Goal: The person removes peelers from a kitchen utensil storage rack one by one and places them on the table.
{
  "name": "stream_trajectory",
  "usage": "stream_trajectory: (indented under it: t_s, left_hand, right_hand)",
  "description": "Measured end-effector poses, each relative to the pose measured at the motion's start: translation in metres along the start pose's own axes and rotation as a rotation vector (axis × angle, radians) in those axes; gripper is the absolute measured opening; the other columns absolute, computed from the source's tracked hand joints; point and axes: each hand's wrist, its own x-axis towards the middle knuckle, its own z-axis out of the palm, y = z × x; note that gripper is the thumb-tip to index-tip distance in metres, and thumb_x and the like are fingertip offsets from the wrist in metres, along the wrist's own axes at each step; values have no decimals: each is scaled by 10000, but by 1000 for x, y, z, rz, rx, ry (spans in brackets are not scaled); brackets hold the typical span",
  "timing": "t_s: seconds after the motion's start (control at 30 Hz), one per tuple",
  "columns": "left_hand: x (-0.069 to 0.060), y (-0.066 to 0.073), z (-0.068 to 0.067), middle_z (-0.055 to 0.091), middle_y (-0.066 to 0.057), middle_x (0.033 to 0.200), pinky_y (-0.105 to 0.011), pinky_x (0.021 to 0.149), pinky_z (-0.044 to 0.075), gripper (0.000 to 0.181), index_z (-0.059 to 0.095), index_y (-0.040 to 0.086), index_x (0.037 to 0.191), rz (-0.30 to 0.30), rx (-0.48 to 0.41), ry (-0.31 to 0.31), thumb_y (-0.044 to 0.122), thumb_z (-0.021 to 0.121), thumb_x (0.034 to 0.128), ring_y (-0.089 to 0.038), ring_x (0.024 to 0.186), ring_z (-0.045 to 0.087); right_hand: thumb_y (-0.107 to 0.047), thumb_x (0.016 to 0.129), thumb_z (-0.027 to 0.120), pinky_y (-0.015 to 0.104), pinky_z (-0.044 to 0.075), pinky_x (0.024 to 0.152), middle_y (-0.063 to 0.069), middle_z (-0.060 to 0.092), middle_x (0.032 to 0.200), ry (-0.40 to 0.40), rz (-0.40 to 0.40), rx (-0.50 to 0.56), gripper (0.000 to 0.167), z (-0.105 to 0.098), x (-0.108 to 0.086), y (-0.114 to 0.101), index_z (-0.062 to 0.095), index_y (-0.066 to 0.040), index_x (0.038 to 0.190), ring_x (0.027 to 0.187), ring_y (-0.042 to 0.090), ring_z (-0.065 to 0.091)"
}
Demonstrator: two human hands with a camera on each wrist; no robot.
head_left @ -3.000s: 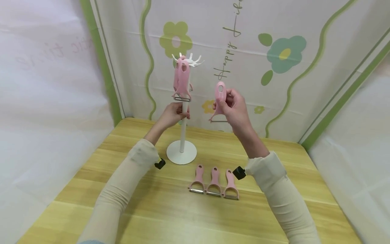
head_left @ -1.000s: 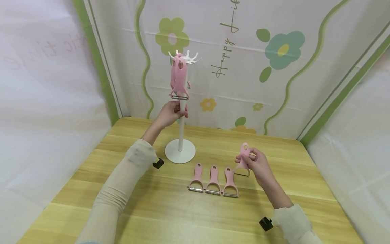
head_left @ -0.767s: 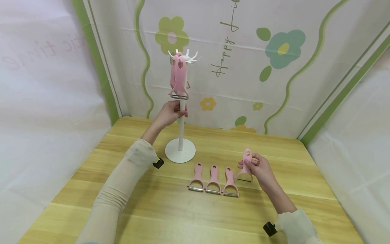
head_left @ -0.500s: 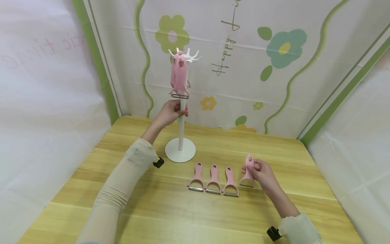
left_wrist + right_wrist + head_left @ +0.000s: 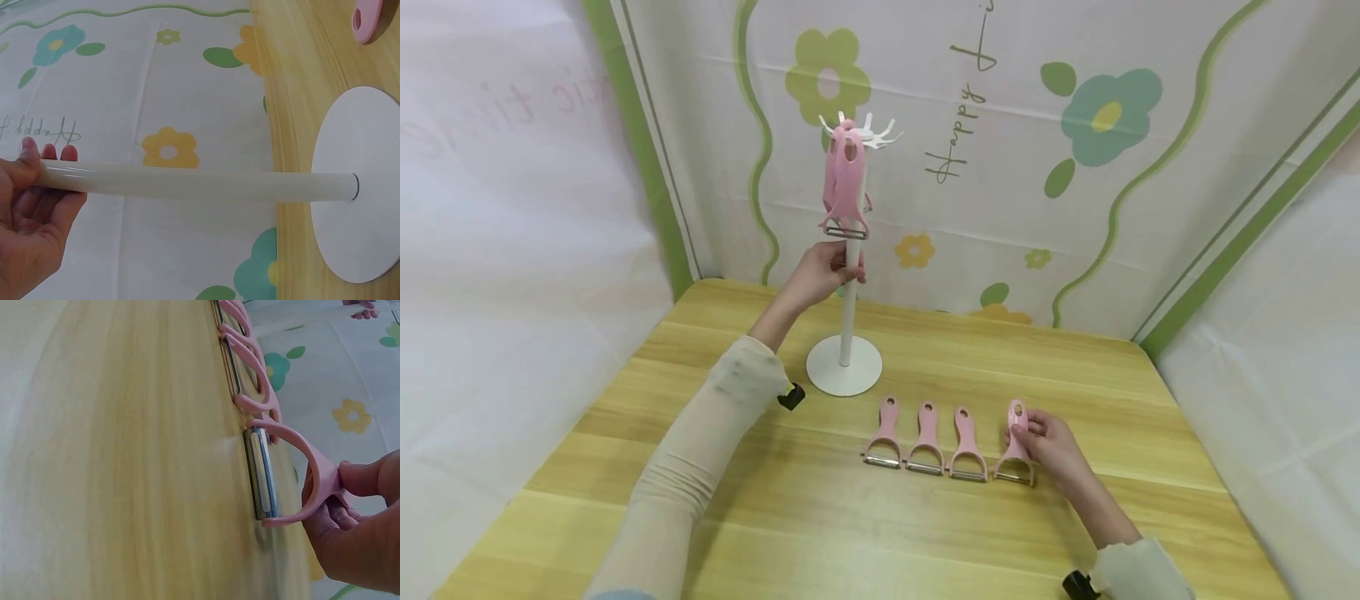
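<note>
My left hand (image 5: 822,271) grips the white pole (image 5: 187,181) of an upright stand, thumb and fingers curled round it. From the prongs (image 5: 877,136) at its top hang pink peelers (image 5: 848,179), overlapping so that the rear ones are partly hidden. At the right, my right hand (image 5: 1051,446) pinches the handle of another pink peeler (image 5: 1015,454). In the right wrist view, that peeler's metal blade (image 5: 261,475) sits at or just over the table surface; contact is hard to tell. Beside it lie three more peelers (image 5: 927,437) in a row, handles pointing away from me.
The stand's round white base (image 5: 844,379) rests on the wooden table (image 5: 820,533), behind the row. A printed cloth wall (image 5: 985,208) rises along the table's far edge, with pale cloth sides (image 5: 527,250) at left and right.
My right hand has brought its peeler from beside the stand's upper part down and to the right, level with the row. My left hand has kept its grip on the pole.
</note>
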Motion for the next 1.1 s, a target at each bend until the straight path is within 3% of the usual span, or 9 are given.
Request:
stream_trajectory:
  t_s: [0.23, 0.4, 0.8, 1.1]
  left_hand:
    - [-1, 0, 0, 735, -147, 944, -323, 780, 548, 58, 663, 23, 974, -3, 4, 0, 77, 649, 964, -256, 925, 710]
    - [-1, 0, 0, 737, -149, 945, -312, 769, 542, 67, 665, 20, 984, -8, 2, -3, 82, 646, 967, -254, 922, 708]
    - [0, 0, 0, 733, -144, 929, -308, 763, 546, 45, 654, 39, 955, -1, -4, 2, 83, 651, 963, -256, 918, 711]
    - [-1, 1, 0, 733, -145, 935, -324, 776, 550, 42, 654, 36, 963, -6, -6, 2, 77, 651, 963, -261, 926, 712]
  right_hand:
    - [-54, 1016, 524, 220, 588, 737, 280, 639, 1182, 16, 20, -72, 468, -1, 5, 5, 367, 180, 1390, 843, 94, 667]
    - [-66, 1015, 542, 203, 572, 688, 219, 657, 1103, 19, 21, -143, 450, -3, 7, 7, 404, 186, 1362, 801, 89, 627]
    - [-57, 1004, 566, 190, 541, 602, 55, 649, 881, 9, -15, -185, 416, 0, 11, 9, 459, 183, 1326, 711, 73, 591]
    - [-68, 975, 610, 189, 497, 568, 109, 647, 893, 45, -22, -290, 399, 7, 13, 10, 517, 172, 1281, 715, 108, 561]
